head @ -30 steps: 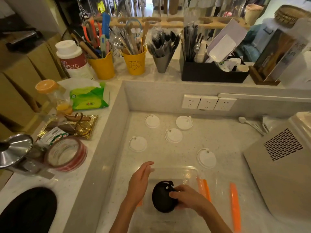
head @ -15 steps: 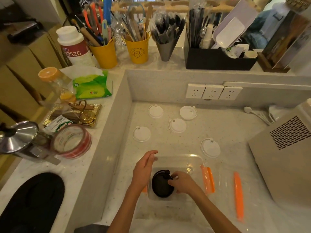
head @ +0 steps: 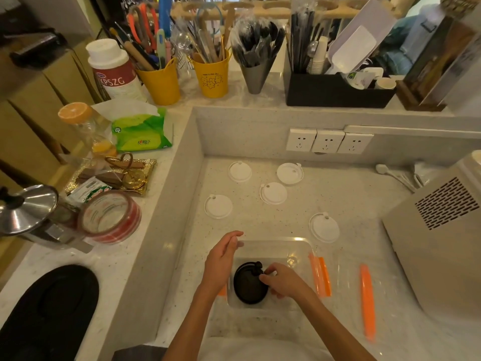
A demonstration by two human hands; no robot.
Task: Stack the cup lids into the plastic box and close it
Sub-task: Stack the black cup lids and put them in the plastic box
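A clear plastic box sits on the counter close to me, with orange clips on its sides. Inside it lies a black cup lid. My right hand pinches the black lid's edge inside the box. My left hand rests on the box's left rim, fingers curled over it. Several white cup lids lie on the counter beyond the box: one at the left, one far left, one far right, one in the middle and one nearest the box. The box's clear cover with an orange clip lies to the right.
A beige appliance fills the right side. Wall sockets sit on the back wall. The raised ledge on the left holds a tape roll, a kettle and a tissue pack. Utensil cups line the back shelf.
The view has tilted so the box sits further from the bottom edge. My right hand has lowered the black lid to the box floor; my left hand stays on the rim.
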